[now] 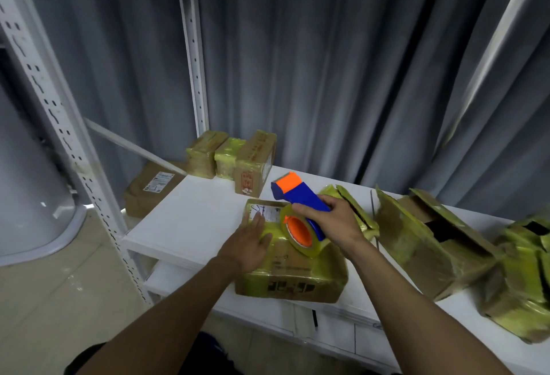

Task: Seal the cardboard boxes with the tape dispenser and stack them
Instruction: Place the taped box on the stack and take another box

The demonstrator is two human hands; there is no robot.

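Tape dispenser: one, in right hand; three taped boxes behind.

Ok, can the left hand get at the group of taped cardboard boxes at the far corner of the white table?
Probably yes. The left hand lies flat and holds nothing, and only bare white table lies between it and the taped cardboard boxes.

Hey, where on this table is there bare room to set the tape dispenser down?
The widest bare patch of table lies left of the middle box, in front of the sealed boxes at the back. The right side is crowded with open boxes, which sit close beside the middle box.
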